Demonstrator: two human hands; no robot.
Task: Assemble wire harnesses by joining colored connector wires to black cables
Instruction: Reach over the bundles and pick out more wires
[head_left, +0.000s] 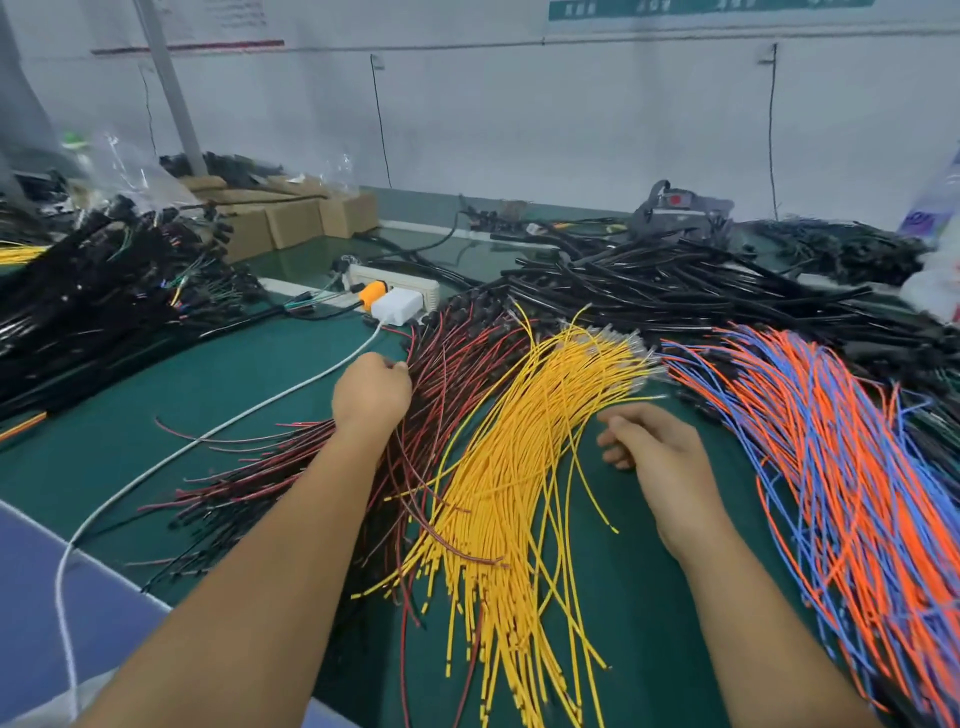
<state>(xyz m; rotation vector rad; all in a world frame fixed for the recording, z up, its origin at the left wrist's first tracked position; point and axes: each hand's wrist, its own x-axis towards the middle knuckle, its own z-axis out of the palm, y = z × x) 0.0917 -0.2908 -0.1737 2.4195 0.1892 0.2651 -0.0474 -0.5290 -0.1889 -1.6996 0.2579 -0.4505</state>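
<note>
Three fans of coloured wires lie on the green table (171, 395): red-and-black wires (452, 353), yellow wires (524, 452) and orange-and-blue wires (831, 441). A heap of black cables (691, 280) stretches behind them. My left hand (371, 392) reaches into the left edge of the red-and-black wires, its fingertips pinching there. My right hand (657, 447) hovers beside the yellow wires, fingers loosely curled, and I cannot tell whether a thin yellow wire sits in them.
A second pile of black cables (88, 296) covers the far left. A white power strip (395, 288) with a white adapter and an orange plug sits at the middle back; its white cord (208, 431) runs toward me. Cardboard boxes (296, 218) stand by the wall.
</note>
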